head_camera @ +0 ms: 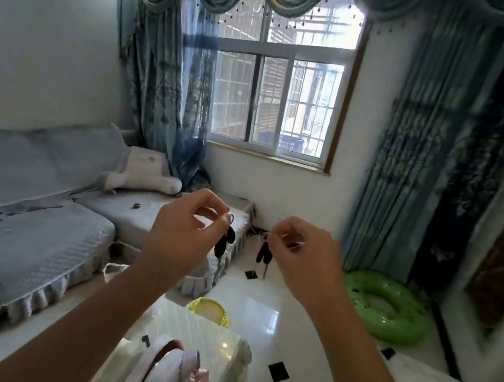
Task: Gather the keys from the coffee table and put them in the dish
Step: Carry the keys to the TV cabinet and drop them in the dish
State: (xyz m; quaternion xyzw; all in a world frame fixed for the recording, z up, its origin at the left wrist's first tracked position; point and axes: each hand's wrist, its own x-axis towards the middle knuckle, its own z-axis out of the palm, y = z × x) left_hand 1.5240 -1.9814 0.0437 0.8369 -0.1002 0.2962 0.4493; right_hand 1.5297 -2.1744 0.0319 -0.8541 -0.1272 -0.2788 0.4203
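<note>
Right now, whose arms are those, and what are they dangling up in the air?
Those arms belong to a person wearing a camera on their head, so you see what they see, looking forward and down. The left hand pinches a ring with dark-headed keys hanging from it. The right hand pinches a second bunch of keys by a bit of string. Both bunches hang in the air. Below them is a pale table with something pink and white on it, too blurry to name. A grey sofa sits to the left and a green swim ring lies on the floor.
</note>
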